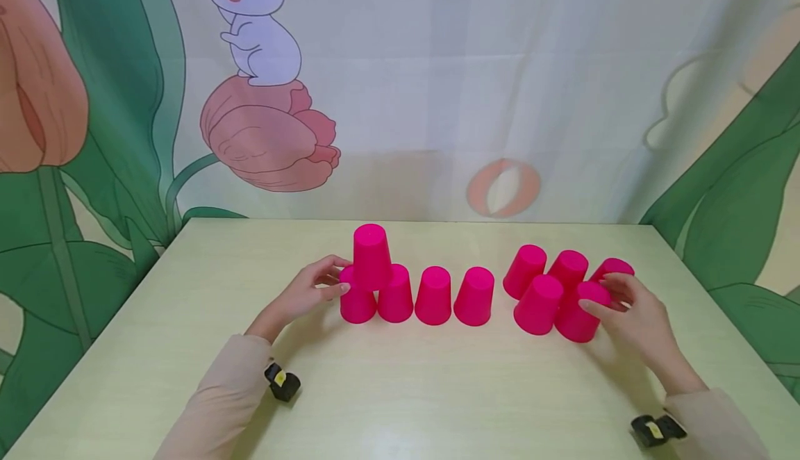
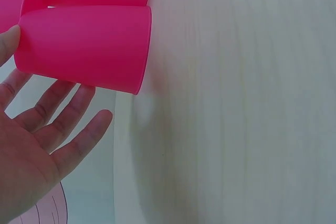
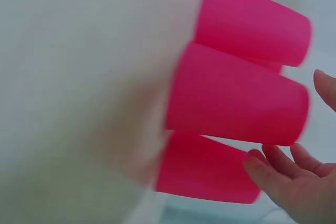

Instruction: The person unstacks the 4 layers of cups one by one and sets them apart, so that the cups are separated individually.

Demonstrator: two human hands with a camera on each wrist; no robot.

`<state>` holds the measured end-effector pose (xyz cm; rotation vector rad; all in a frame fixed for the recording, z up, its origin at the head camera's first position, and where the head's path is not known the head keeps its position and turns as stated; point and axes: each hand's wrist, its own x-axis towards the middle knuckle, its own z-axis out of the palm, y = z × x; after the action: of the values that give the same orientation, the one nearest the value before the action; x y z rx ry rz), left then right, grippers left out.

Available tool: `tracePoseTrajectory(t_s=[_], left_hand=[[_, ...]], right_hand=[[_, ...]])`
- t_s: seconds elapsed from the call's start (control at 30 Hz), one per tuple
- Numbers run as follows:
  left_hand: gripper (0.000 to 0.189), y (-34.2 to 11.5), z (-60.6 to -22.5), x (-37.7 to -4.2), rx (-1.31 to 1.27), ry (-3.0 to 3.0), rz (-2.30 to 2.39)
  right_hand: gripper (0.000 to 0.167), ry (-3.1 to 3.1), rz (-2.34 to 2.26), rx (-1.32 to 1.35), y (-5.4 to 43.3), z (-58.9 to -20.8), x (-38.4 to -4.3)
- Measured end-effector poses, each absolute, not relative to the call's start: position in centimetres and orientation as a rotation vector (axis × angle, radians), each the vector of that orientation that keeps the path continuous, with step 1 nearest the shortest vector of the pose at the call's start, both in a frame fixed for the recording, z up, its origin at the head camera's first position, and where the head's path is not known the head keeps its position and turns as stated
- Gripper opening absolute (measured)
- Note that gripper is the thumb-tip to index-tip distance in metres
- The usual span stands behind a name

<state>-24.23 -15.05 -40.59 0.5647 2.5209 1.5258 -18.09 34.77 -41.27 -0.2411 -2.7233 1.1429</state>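
My left hand is beside the lower left pink cup, its thumb at the cup's top edge. In the left wrist view its fingers spread loosely along that cup's side. An upside-down pink cup stands across the lower left cup and its neighbour. Over at the right, my right hand reaches round the nearest pink cup of a cluster. Its fingers lie by the cup's side in the right wrist view, while the thumb stands apart from it.
Two more upside-down cups, one beside the other, continue the left row. The right cluster also holds a front cup and several behind. A printed curtain hangs beyond the pale table.
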Motion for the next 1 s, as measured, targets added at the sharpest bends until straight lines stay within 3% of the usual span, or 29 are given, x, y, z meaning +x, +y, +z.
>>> tracePoseTrajectory(t_s=[0.17,0.33,1.0], left_hand=[[0.038,-15.1,-40.6,-24.2,0.555,2.524,1.526],[0.038,-15.1,-40.5,-24.2,0.555,2.523,1.52],[0.035,-15.1,-40.6,-24.4,0.564,2.516,1.523]], right_hand=[[0.074,-2.639,1.134,-0.176,32.0,-36.8,-16.1],[0.067,-2.583,1.133,-0.069,30.0,-34.9,-15.3],[0.057,-2.438,1.287,0.274,24.6,-34.5,-16.9]])
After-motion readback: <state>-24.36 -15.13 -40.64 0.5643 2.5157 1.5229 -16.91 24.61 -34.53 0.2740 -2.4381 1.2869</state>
